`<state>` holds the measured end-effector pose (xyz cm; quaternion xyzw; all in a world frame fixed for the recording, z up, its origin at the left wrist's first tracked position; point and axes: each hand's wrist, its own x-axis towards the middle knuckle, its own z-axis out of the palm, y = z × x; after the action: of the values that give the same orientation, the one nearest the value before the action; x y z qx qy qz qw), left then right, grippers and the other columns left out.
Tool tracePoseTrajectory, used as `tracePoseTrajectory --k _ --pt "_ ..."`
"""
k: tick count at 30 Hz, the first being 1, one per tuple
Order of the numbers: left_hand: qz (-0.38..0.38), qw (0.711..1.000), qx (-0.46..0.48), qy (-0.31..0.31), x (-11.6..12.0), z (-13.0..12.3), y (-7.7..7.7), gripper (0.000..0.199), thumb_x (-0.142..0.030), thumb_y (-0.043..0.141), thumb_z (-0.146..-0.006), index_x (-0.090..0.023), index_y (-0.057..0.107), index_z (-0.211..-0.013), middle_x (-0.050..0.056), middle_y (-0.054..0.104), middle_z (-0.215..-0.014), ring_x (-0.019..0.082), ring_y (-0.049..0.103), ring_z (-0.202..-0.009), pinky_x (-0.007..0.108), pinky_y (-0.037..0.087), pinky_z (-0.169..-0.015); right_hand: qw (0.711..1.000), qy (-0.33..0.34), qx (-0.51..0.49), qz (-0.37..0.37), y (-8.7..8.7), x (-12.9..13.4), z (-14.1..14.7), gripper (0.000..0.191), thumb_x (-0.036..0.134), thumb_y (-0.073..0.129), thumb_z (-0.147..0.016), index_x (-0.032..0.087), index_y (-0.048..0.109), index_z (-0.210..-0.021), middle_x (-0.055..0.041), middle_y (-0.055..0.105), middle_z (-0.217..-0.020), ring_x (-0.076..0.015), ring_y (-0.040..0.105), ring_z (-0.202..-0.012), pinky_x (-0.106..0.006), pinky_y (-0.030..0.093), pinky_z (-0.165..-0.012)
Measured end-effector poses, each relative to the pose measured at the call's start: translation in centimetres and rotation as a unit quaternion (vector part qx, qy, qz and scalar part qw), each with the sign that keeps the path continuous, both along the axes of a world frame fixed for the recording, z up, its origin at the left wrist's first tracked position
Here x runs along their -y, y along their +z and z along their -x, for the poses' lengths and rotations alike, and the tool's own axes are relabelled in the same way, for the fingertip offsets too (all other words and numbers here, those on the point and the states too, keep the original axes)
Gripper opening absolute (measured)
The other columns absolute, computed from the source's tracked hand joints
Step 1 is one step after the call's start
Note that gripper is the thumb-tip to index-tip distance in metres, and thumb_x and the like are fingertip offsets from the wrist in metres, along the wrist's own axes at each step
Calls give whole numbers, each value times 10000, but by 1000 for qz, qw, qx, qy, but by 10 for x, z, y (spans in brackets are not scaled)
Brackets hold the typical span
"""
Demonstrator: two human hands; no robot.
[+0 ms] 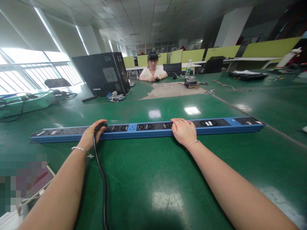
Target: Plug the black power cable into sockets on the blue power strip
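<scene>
Far L: green basket (pixel 35 103) w/ cords in it, well apart from the work. Nearer, the L end of a blue-and-black power strip (pixel 147 132), which lies flat on the green table (pixel 134 179), running L to R, sockets up. Prob. a stiff shell, poss. metal; can't confirm.

L hand (pixel 92 134) is over the L part of the strip, thumb & fingers pinching a black plug (pixel 101 125) at the socket face. Can't tell if it's seated, b/c the hand blocks the view. Plug prob. hard, light, OK to squeeze; best held by its body, not the lead. Black cable (pixel 102 179) hangs from it toward the near edge; looks thick, so bendy but springy, and may twist the plug a bit.

Mid: blue socket (pixel 132 127), then black ones. Inserts prob. plastic, the most fragile bit; keep pressure off them.

R hand (pixel 184 131) rests across the strip just R of ctr., fingers close together over the top; can't tell how tightly it grips.

R end sticks out well past that hand. Long, so prob. heavyish & awkward 1-handed; best held by both long sides, hands well apart. Tabletop's glossy, so it might slide.
</scene>
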<state>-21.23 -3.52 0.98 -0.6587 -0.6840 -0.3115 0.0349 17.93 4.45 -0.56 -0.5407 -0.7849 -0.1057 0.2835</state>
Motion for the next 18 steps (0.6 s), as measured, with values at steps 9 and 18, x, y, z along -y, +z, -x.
tracePoseTrajectory --k 9,18 --pt "20 998 -37 -42 -1 6 -6 388 -430 404 -821 -236 552 -1122 67 645 -1063 253 604 -945 416 442 -882 1000 2 -6 -2 -1 -1 0 343 237 339 -872 219 624 -1063 -15 647 -1120 -177 538 -1073 -342 306 -886" --pt "17 995 -97 13 2 -5 -8 377 -440 401 -835 -258 550 -1129 60 618 -1146 270 462 -1201 457 331 -997 1000 2 -1 -1 -1 -2 -1 339 233 347 -871 215 620 -1070 -17 645 -1124 -177 541 -1064 -342 309 -876"
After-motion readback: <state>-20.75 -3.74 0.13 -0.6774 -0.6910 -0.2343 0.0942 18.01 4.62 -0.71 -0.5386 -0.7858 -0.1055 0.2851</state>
